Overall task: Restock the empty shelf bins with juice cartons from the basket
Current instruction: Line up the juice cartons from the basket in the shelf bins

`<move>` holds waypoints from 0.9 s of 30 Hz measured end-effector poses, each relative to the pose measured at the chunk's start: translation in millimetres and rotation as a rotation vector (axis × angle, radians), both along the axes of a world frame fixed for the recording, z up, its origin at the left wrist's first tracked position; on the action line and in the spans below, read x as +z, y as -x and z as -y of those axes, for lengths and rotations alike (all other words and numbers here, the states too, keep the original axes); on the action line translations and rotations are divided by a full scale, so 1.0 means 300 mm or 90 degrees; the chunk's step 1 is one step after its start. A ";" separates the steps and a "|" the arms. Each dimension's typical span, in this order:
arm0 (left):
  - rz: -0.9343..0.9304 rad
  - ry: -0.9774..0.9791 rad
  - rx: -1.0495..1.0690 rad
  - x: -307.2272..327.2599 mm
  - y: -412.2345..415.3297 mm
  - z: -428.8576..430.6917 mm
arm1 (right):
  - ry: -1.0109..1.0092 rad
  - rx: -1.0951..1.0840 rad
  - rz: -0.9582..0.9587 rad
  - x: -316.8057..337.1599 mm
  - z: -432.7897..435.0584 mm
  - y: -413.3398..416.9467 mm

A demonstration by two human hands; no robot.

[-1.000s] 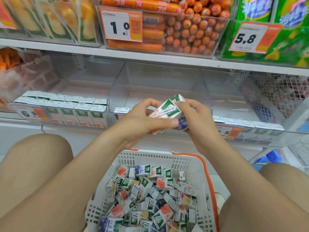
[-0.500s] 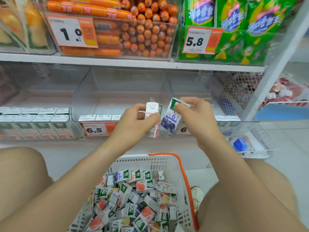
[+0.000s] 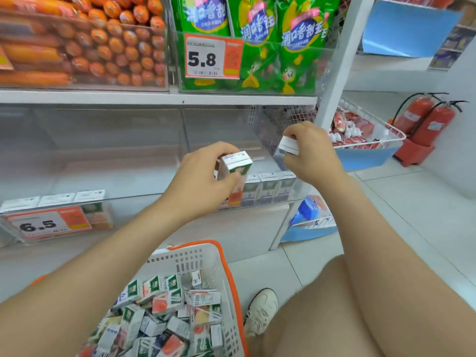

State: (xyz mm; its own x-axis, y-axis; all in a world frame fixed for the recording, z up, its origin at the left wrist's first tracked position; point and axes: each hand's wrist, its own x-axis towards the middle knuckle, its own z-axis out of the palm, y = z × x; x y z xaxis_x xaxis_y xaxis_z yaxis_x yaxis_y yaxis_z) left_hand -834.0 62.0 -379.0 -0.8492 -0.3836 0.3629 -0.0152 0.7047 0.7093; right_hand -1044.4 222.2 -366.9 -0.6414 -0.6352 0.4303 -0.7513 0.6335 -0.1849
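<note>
Two hands, two cartons, and both are up at the shelf bin [image 3: 206, 124]. The left hand [image 3: 203, 176] hovers just in front of the bin's front wall, its grip pinching an orange-and-green carton [image 3: 235, 163] between thumb and fingers. It's held upright, I'd say, because that's how the front row [image 3: 270, 186] inside the bin stands: tops up, faces out. The right hand [image 3: 311, 155] is over the bin's right end, its grip curled round a second carton [image 3: 288, 145] that's tipped with a white end toward us. The label is hidden, so I can't call the flavour. That row fills only the bin's front right stretch, so there's plenty of room behind it. Below and in front of the bin sits the basket [image 3: 206, 256], heaped with jumbled cartons and parked close, presumably for a short reach. Left of the bin, the neighbouring bin [image 3: 103, 150] with the 6.5 tag [image 3: 41, 225] shows just a few.
</note>
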 end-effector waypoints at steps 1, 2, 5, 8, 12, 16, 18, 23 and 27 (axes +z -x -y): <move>-0.013 0.016 -0.009 -0.006 0.027 -0.011 | -0.033 -0.015 -0.026 -0.010 -0.020 0.037; -0.024 0.033 -0.016 -0.014 0.053 -0.021 | -0.063 -0.029 -0.048 -0.021 -0.041 0.067; -0.035 0.081 -0.022 -0.050 0.119 -0.042 | -0.160 -0.043 -0.098 -0.051 -0.085 0.115; -0.031 0.099 -0.011 -0.087 0.164 -0.053 | -0.242 -0.052 -0.136 -0.062 -0.089 0.114; -0.016 0.097 -0.002 -0.127 0.192 -0.050 | -0.335 -0.053 -0.073 -0.085 -0.067 0.122; -0.007 0.098 -0.013 -0.141 0.204 -0.034 | -0.309 -0.042 -0.021 -0.108 -0.049 0.158; 0.001 0.102 -0.022 -0.136 0.212 -0.031 | -0.300 -0.043 -0.018 -0.110 -0.049 0.167; 0.013 0.089 -0.027 -0.125 0.223 -0.023 | -0.243 -0.062 -0.018 -0.110 -0.084 0.184; 0.016 0.078 -0.028 -0.124 0.225 -0.022 | -0.296 -0.057 0.043 -0.131 -0.085 0.171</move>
